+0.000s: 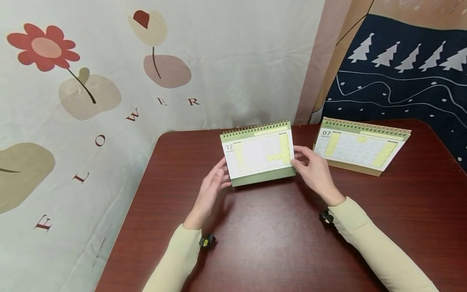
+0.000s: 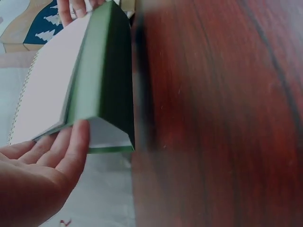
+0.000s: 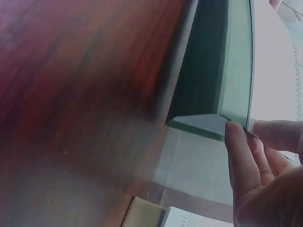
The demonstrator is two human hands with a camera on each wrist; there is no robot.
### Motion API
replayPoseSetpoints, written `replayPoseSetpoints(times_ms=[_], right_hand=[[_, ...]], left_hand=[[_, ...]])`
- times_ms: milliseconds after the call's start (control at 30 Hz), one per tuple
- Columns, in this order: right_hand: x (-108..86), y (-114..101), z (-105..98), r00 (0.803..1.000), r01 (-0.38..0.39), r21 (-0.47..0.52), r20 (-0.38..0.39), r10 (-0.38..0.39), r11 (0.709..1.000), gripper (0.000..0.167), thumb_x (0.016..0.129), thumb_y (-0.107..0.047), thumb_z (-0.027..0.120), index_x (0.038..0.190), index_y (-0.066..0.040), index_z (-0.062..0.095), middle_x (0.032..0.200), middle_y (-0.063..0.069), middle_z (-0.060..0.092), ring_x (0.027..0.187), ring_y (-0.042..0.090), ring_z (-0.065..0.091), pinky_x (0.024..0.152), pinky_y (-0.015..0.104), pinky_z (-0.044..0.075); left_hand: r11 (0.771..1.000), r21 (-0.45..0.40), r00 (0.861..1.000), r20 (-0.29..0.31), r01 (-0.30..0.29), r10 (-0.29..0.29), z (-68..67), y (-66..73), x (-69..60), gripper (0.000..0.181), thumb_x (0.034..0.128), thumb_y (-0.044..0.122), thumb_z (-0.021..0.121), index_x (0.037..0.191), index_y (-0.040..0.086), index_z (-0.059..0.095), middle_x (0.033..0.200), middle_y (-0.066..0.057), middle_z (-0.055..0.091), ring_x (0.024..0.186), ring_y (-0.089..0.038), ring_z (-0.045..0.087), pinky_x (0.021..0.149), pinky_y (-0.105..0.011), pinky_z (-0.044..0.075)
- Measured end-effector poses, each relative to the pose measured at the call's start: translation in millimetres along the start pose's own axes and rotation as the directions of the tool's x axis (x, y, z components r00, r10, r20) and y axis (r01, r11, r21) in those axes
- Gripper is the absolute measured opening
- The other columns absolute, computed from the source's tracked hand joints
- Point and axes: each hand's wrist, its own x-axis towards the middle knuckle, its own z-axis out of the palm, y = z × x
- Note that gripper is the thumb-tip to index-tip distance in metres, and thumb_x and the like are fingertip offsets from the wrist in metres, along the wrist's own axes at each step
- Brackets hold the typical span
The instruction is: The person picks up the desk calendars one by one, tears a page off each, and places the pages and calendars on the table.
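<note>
A green spiral-bound desk calendar point(image 1: 260, 156) with a page marked 12 faces me between both hands. My left hand point(image 1: 211, 184) is at its left side; in the left wrist view the straight fingers point(image 2: 78, 142) touch the calendar's side edge. At the right edge, my right hand point(image 1: 316, 172) pinches the calendar, thumb on the front page and fingers behind. Both wrist views show the green stand point(image 3: 208, 66) as a folded triangular base with an open end. Whether its base touches the table cannot be told.
A second desk calendar point(image 1: 361, 146), tan-based and showing page 07, stands at the right on the dark red wooden table point(image 1: 270, 243). Behind the table hang a pale flower-print cloth point(image 1: 237, 52) and a navy cloth with white trees point(image 1: 394, 89).
</note>
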Motion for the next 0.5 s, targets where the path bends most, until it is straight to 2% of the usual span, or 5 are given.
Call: replayPoseSetpoints(times_ms=[100, 267, 367, 500], right_hand=[[0.1, -0.5, -5.1, 0.998, -0.042, 0.067, 0.040, 0.040, 0.997, 0.039, 0.099, -0.004, 0.066, 0.137, 0.000, 0.062, 0.108, 0.021, 0.071, 0.090, 0.032, 0.071, 0.070, 0.026, 0.058], [-2.4, -0.6, -12.9, 0.991, -0.106, 0.139, 0.090, 0.094, 0.985, 0.041, 0.100, -0.004, 0.065, 0.140, 0.001, 0.059, 0.111, 0.023, 0.068, 0.092, 0.032, 0.070, 0.077, 0.040, 0.062], [-5.0, -1.5, -16.3, 0.987, -0.130, 0.168, 0.118, 0.111, 0.977, 0.043, 0.101, -0.005, 0.065, 0.142, 0.002, 0.057, 0.113, 0.024, 0.066, 0.093, 0.032, 0.070, 0.078, 0.040, 0.062], [-8.8, -2.8, -19.6, 0.982, -0.155, 0.213, 0.138, 0.127, 0.965, 0.046, 0.101, -0.006, 0.065, 0.145, 0.002, 0.055, 0.115, 0.025, 0.064, 0.094, 0.027, 0.069, 0.078, 0.036, 0.062]], left_hand=[[0.999, 0.048, 0.999, -0.028, -0.021, 0.023, 1.4, 2.9, -0.7, 0.055, 0.1089, 0.024, 0.050, 0.161, 0.011, 0.038, 0.139, -0.020, 0.058, 0.117, -0.035, 0.063, 0.102, -0.055, 0.050], [0.991, 0.125, 0.998, -0.024, -0.053, 0.057, 3.7, 5.6, -1.4, 0.070, 0.0950, -0.001, 0.063, 0.160, 0.010, 0.039, 0.136, -0.020, 0.060, 0.115, -0.032, 0.065, 0.095, -0.032, 0.055], [0.984, 0.158, 0.997, -0.005, -0.078, 0.080, 4.8, 5.9, -2.6, 0.078, 0.0901, -0.010, 0.065, 0.161, 0.010, 0.037, 0.136, -0.021, 0.060, 0.115, -0.033, 0.066, 0.095, -0.031, 0.055], [0.983, 0.162, 0.996, 0.024, -0.086, 0.083, 6.3, 7.2, -4.2, 0.086, 0.0893, -0.013, 0.065, 0.163, 0.015, 0.032, 0.139, -0.020, 0.057, 0.114, -0.032, 0.067, 0.094, -0.031, 0.056]])
